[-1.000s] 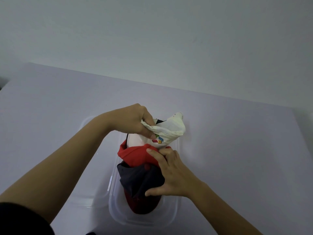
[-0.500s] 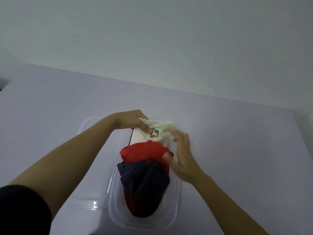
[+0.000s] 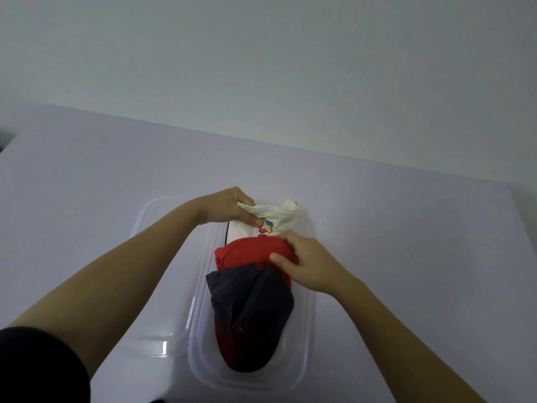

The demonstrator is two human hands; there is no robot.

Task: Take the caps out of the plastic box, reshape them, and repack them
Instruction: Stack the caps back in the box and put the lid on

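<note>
– Starting from the left, what have the hands got?

– The left hand (image 3: 229,207), at 11 o'clock of the plastic box (image 3: 303,330), is clenched round the bunched crown of the white cap (image 3: 279,218). The right hand (image 3: 308,263), at 2 o'clock, grips the red cap (image 3: 250,251), thumb on top and fingers curled over its far edge.

– And where do the caps lie?

– All in the box on the table (image 3: 406,228), nested in a row: white at 12 o'clock, red in the middle, dark cap (image 3: 250,298) nearest. The row's long axis runs 12 to 6, along the box. The dark cap's red brim (image 3: 247,353) points to 6 o'clock.

– Which step, then?

– I judge it the white cap's turn, though I cannot tell whether it is being lifted out or tucked back in. Either way, the next move calls for holding the red one down while the crumpled white crown is freed and rounded out.
</note>
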